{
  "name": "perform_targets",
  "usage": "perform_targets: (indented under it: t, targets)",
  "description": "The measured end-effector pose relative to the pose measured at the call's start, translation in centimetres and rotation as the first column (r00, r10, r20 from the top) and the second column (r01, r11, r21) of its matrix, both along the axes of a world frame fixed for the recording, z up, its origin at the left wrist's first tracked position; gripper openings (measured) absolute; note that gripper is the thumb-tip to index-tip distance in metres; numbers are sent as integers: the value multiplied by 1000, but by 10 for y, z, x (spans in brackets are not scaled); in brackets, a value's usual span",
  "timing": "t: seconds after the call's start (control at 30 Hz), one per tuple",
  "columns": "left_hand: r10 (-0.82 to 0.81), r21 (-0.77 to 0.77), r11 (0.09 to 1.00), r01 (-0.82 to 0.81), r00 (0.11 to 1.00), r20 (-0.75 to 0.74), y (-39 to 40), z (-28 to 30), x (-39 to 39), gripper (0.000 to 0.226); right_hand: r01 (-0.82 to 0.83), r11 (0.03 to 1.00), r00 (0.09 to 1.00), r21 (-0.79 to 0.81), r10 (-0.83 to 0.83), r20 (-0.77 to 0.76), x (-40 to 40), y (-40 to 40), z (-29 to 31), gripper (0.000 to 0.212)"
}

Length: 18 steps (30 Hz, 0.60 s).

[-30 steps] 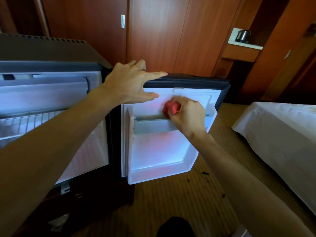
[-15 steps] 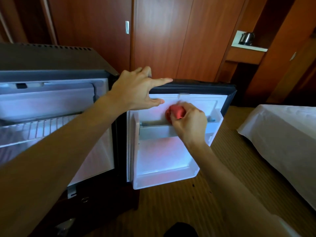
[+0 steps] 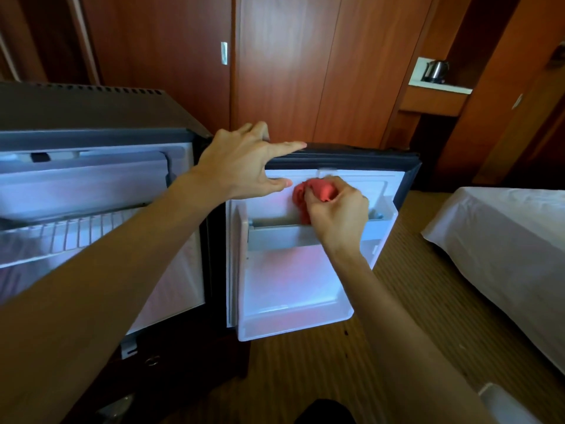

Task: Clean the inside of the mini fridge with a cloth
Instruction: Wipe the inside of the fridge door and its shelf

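The mini fridge stands open at the left, with a white interior and a wire shelf. Its door is swung out to the right, white inner liner facing me. My left hand holds the door's top edge, fingers over the rim and thumb against the inner face. My right hand grips a bunched red cloth and presses it on the liner just above the upper door shelf.
A bed with a white sheet stands close on the right. Wooden wardrobe doors rise behind the fridge. A kettle sits on a shelf at the back right. Carpet lies below the door, with a few dark specks.
My right hand and the red cloth have shifted a little left and up across the door liner. My left hand keeps its hold on the door top. The view has tilted slightly.
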<state>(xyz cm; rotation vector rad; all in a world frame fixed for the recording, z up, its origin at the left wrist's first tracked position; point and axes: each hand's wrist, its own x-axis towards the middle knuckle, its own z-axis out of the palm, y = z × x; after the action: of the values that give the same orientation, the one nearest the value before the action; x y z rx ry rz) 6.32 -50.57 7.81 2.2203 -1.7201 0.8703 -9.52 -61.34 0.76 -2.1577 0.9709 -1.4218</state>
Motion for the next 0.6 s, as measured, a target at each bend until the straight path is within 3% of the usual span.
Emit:
perform_targets:
  t: [0.07,0.13,0.2,0.3,0.33,0.43,0.5,0.6]
  targets:
    - [3,2,1000,-3,1000,-3,-1,1,0,71,3,999,1000,-52,-4,-17,3,7,-5,11]
    - [7,-2,1000,-7,1000,0,-1,1,0,71,-86,980,983,-179,54,-177,6,21,-12,9]
    - [8,-4,1000,-8,1000,-3,-1,1,-1,71,-112,976,969,-185,66,-237,4,15,-9,13]
    - [-1,-14,1000,1,1000,-10,-1,-1,0,71,-49,999,999,11,49,15,1,2,0,13]
    - [5,-16,1000,-5,1000,-6,0,0,0,71,-47,999,998,13,46,52,3,3,0,12]
    - [4,4,1000,-4,1000,-17,-1,2,0,72,-102,982,986,-162,77,-151,9,21,-12,12]
    - [10,9,1000,-9,1000,-23,0,3,-2,72,-127,977,967,-169,84,-240,9,22,-12,15]
    - [2,1,1000,-2,1000,-25,0,1,-2,71,-84,995,995,47,87,-48,9,12,-3,15]
